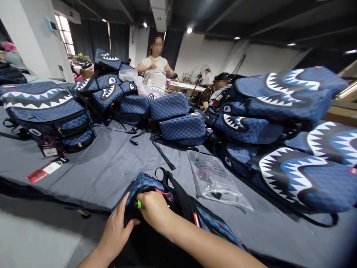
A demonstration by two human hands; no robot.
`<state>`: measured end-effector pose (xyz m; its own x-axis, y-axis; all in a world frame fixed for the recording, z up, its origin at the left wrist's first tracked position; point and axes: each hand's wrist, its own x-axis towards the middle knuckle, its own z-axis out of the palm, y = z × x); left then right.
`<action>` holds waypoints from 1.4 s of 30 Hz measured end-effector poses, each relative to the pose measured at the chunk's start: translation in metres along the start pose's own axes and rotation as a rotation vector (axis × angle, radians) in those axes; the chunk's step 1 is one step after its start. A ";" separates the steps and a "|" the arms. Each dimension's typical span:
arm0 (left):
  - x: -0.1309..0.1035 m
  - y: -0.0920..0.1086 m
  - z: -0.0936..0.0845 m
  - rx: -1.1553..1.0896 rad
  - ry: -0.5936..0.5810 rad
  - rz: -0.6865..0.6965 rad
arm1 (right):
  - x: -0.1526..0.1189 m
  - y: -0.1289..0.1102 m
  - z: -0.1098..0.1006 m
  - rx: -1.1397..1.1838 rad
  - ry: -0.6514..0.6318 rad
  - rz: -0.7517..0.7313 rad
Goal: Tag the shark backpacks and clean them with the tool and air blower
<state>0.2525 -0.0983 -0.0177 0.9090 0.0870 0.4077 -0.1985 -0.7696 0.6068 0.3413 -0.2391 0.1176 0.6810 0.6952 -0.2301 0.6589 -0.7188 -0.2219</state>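
Blue-and-black checked fabric backpack [149,181] is seemingly steadied by the left hand [115,225], fingers gripping its edge, while the right hand [154,209] clasps a green-ended object [138,204].

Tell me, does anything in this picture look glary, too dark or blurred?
Head view: ceiling light blown out to white; head view: clear plastic bag catching pale reflections; head view: handled backpack too dark lower down to show detail; head view: top right-hand backpack softening toward the picture's right edge.
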 end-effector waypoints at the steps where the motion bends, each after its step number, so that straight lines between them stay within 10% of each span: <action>1: 0.001 -0.001 -0.001 0.005 -0.002 0.001 | 0.001 -0.002 0.001 0.004 -0.001 0.006; 10: 0.000 -0.002 0.000 -0.005 -0.023 0.006 | -0.013 0.000 -0.001 -0.035 0.009 0.088; 19: -0.002 -0.007 0.005 -0.038 -0.004 -0.021 | -0.008 0.019 -0.004 -0.158 -0.033 -0.358; 42: 0.005 -0.004 -0.005 -0.022 -0.037 0.022 | -0.005 0.005 0.010 -0.096 0.114 -0.038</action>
<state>0.2557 -0.0919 -0.0145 0.9172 0.0467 0.3956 -0.2259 -0.7569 0.6132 0.3385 -0.2462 0.1079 0.6829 0.7217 -0.1127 0.7089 -0.6921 -0.1359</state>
